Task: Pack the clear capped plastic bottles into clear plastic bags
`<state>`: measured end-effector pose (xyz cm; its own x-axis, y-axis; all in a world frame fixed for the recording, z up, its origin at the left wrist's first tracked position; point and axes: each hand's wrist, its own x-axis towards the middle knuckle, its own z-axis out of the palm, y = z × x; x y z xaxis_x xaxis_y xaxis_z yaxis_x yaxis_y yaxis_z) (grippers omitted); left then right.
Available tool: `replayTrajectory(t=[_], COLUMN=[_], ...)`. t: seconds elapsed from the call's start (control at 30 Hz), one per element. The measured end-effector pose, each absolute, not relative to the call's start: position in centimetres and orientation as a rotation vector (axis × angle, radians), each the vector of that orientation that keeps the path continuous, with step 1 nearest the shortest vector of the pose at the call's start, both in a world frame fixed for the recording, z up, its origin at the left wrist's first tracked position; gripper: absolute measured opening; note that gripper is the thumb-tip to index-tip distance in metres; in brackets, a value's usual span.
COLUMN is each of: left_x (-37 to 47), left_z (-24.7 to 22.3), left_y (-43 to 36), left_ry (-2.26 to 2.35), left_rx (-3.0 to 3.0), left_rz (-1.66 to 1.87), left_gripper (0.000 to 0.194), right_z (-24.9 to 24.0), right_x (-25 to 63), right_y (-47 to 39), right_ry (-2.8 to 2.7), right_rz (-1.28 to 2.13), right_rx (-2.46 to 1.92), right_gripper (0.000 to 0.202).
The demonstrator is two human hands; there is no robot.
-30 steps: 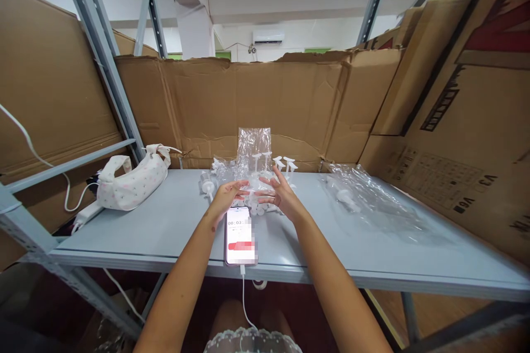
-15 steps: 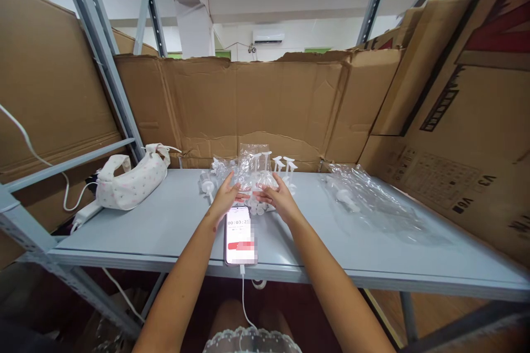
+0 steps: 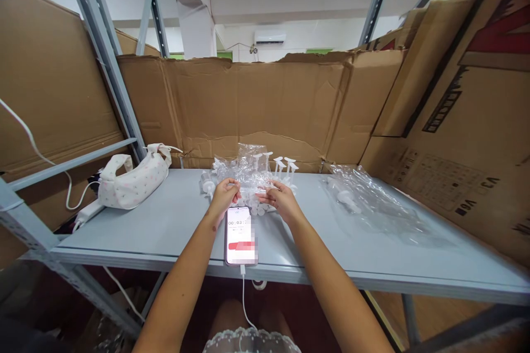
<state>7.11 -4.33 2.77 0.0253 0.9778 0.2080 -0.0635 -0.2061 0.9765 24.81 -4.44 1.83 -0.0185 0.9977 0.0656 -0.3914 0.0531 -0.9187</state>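
**Both hands closed on a clear plastic bag at the far middle of the counter**

The left hand (image 3: 224,193) and right hand (image 3: 278,198) sit side by side just beyond a phone (image 3: 240,234), each pinching an edge of a small clear plastic bag (image 3: 248,172). The fingers of both hands are curled narrow and closed on the film; the left grips the bag's left lower corner, the right its right lower edge. The bag stands crumpled between them, touching a cluster of white pump heads (image 3: 284,168) that stand upright just behind and to the right.

The phone lies flat near the front edge of the counter (image 3: 174,220), its screen lit, a white cable (image 3: 245,303) running off the near edge. A pale floral pouch (image 3: 132,179) rests at the far left. A larger sheet of loose clear plastic (image 3: 372,204) lies spread to the right, well apart from the hands.

Risks, as judged from this position:

- The upright pump heads touch the bag; a sideways tug on the film could topple them (they look top-heavy on thin stems).
- The film is thin and slick; a two-point pinch may slip or let contents spill.
- The phone sits directly below the wrists, near the edge; a forearm drawn back could nudge it off or snag the cable.
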Motion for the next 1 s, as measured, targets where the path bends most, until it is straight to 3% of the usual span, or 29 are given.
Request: replayTrajectory(t=[0.17,0.47,0.63,0.73,0.8,0.87,1.0], left_x=[6.9,6.8,5.6,4.2,3.4,2.9,2.7], left_z=[2.8,3.0,2.9,2.5,2.3,2.1,2.0], left_y=[-4.3,-4.4,-3.3,-2.5,-2.3,-2.2,-2.3], left_ry=[0.946,0.787,0.926,1.435,1.881,2.217,2.431], left_rx=[1.339,1.204,1.181,1.341,1.603,1.774,1.778], left_rz=[1.213,1.288,1.672,1.917,1.767,1.397,0.833], left_gripper=[0.029,0.031,0.028,0.019,0.015,0.021,0.031], right_z=[2.0,1.2,2.1,3.2,3.9,4.2,4.3], right_x=[24.9,24.7,26.3,28.4,30.1,31.9,35.7], right_y=[-4.5,-3.8,-3.9,-4.0,-4.0,-4.1,-4.2], right_ry=[-0.997,-1.121,-1.106,-0.974,-0.874,-0.801,-0.710], right_rz=[1.308,1.103,0.933,0.869,0.823,0.777,0.633], right_rx=[-0.912,-0.860,-0.787,-0.784,-0.761,-0.752,-0.859], right_gripper=[0.027,0.048,0.047,0.044,0.041,0.040,0.040])
